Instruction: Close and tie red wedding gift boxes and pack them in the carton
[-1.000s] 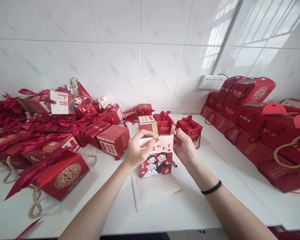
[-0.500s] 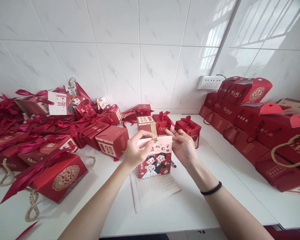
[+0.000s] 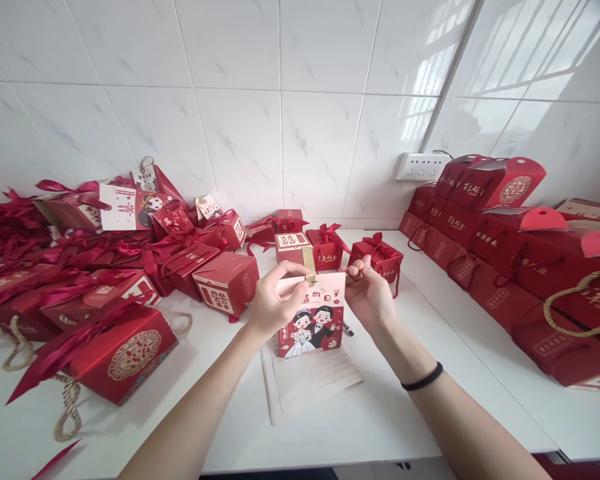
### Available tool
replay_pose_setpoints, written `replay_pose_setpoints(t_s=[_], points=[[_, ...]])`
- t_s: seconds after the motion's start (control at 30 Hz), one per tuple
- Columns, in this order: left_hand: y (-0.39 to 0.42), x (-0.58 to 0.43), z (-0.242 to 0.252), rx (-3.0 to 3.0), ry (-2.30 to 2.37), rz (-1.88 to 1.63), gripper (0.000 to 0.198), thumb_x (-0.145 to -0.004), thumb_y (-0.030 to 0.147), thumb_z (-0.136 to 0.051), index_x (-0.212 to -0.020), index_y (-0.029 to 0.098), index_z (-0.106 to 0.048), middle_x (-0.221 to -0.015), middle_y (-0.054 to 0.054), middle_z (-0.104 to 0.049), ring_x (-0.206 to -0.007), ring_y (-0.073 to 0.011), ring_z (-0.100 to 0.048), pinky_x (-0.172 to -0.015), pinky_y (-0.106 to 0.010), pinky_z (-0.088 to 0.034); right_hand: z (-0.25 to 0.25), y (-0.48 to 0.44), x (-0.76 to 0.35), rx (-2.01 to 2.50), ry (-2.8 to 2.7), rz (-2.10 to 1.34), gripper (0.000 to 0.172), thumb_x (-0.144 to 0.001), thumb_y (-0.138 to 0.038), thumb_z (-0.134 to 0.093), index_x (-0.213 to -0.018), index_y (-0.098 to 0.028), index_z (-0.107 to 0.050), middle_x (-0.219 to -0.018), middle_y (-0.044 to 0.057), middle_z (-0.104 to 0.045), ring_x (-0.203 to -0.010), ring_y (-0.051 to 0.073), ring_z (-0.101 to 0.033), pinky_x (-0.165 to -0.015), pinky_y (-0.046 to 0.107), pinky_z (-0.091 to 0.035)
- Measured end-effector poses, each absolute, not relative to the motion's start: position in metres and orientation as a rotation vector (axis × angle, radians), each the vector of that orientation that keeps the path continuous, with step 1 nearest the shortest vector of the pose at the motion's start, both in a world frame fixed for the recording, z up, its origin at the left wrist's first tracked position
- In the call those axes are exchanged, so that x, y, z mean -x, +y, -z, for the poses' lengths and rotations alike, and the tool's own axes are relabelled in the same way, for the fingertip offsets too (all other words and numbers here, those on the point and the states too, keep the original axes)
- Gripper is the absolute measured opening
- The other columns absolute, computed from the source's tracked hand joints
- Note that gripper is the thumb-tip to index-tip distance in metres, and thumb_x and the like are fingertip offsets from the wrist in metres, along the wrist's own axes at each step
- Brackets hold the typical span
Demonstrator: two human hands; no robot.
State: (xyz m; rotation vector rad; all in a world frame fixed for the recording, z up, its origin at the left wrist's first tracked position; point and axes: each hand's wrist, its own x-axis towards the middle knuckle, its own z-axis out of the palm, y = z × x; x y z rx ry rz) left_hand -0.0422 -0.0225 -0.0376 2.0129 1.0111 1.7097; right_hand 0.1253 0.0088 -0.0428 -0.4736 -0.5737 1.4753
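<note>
My left hand [image 3: 279,300] pinches the top of a small gift bag [image 3: 311,330], where a gold ribbon [image 3: 308,261] stands up in a loop. The bag is cream above and red below, printed with a cartoon bride and groom. It is upright over a sheet of paper [image 3: 317,383] on the table. Beside the bag's upper right edge is my right hand [image 3: 371,293], palm turned toward me and fingers curled in. Whether its fingertips hold anything is too small to tell. A dark pen [image 3: 349,329] lies partly hidden behind the bag.
Red gift boxes with ribbons [image 3: 123,353] crowd the left of the white table [image 3: 240,413]. Behind the bag stand several small boxes [image 3: 377,257]. Stacked red boxes [image 3: 505,233] line the right side. A power strip [image 3: 421,167] is on the tiled wall.
My right hand's fingers have curled in from a more outstretched pose, close to the bag's edge. The left hand keeps its hold on the bag, and the view has shifted slightly.
</note>
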Motion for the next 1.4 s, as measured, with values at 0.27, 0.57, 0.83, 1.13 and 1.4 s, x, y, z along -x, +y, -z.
replay_pose_setpoints(t_s=[0.27, 0.57, 0.83, 1.13, 1.4], points=[[-0.02, 0.043, 0.035, -2.055, 0.996, -1.728, 0.009, -0.077, 0.015, -0.057, -0.085, 0.018, -0.061, -0.082, -0.001, -0.067, -0.079, -0.014, -0.065, -0.072, -0.023, -0.053, 0.033, 0.004, -0.127, 0.397, -0.499, -1.601, 0.028, -0.071, 0.003, -0.042, -0.082, -0.02, -0.054, -0.107, 0.004, -0.066, -0.105, 0.013, -0.061, -0.087, 0.03, -0.053], [-0.021, 0.043, 0.038, -2.023, 1.006, -1.721, 0.01, -0.076, 0.016, -0.057, -0.086, 0.018, -0.062, -0.082, -0.001, -0.068, -0.075, -0.0141, -0.065, -0.066, -0.023, -0.053, 0.041, 0.007, -0.126, 0.304, -0.49, -1.569, 0.019, -0.071, -0.016, -0.074, -0.065, -0.019, -0.056, -0.068, -0.006, -0.063, -0.064, 0.008, -0.062, -0.074, 0.022, -0.057], [-0.02, 0.042, 0.037, -2.034, 1.009, -1.723, 0.01, -0.076, 0.014, -0.058, -0.085, 0.018, -0.062, -0.083, 0.0, -0.068, -0.078, -0.0134, -0.065, -0.07, -0.022, -0.053, 0.043, 0.014, -0.126, 0.45, -0.41, -1.526, 0.037, -0.082, -0.03, -0.064, -0.055, -0.021, -0.042, -0.05, -0.005, -0.05, -0.065, 0.012, -0.064, -0.073, 0.025, -0.056], [-0.021, 0.042, 0.037, -2.003, 1.002, -1.71, 0.01, -0.077, 0.016, -0.058, -0.085, 0.018, -0.062, -0.082, -0.001, -0.067, -0.077, -0.0135, -0.065, -0.067, -0.021, -0.053, 0.042, 0.004, -0.125, 0.431, -0.706, -1.505, 0.02, -0.06, -0.01, -0.058, -0.07, -0.022, -0.046, -0.093, 0.0, -0.063, -0.106, 0.025, -0.059, -0.077, 0.038, -0.053], [-0.022, 0.043, 0.037, -2.016, 1.011, -1.693, 0.009, -0.076, 0.018, -0.058, -0.085, 0.018, -0.061, -0.08, -0.001, -0.067, -0.071, -0.0144, -0.064, -0.061, -0.023, -0.052, 0.046, -0.011, -0.113, 0.577, -1.317, -1.125, 0.039, -0.076, -0.029, -0.07, -0.108, -0.028, -0.047, -0.094, -0.001, -0.063, -0.083, 0.016, -0.062, -0.067, 0.028, -0.051]])
